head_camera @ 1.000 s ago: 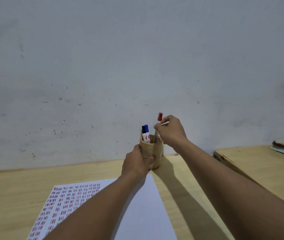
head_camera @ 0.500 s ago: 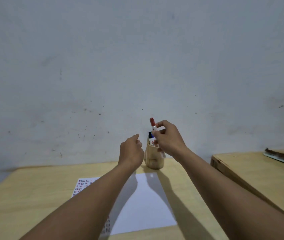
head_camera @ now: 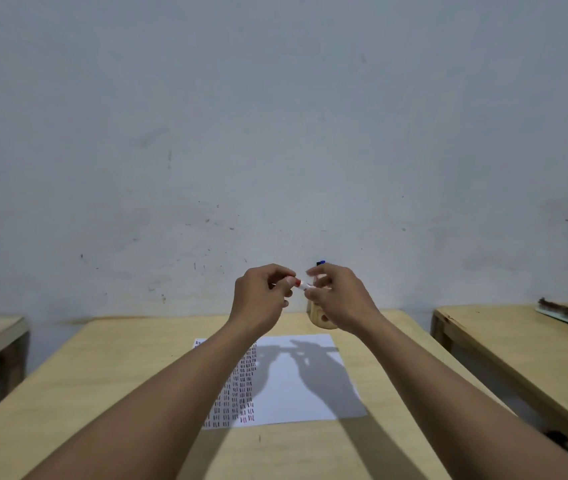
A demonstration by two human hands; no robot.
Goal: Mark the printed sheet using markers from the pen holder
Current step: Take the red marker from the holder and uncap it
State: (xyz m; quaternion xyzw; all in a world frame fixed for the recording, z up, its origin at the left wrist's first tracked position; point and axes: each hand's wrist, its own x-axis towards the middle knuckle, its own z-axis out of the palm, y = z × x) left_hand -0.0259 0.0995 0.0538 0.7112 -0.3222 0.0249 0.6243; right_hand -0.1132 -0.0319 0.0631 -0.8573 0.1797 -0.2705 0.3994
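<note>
Left hand and right hand: raised above desk, each pinched on one end of red marker, held level between them. Pen holder: near desk's far edge, behind right hand, blue marker inside. Printed sheet: flat mid-desk.

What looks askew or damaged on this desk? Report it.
Nothing stands out. The printed sheet lies flat on the desk, the pen holder stands upright behind it, and both hands hold the red marker.
</note>
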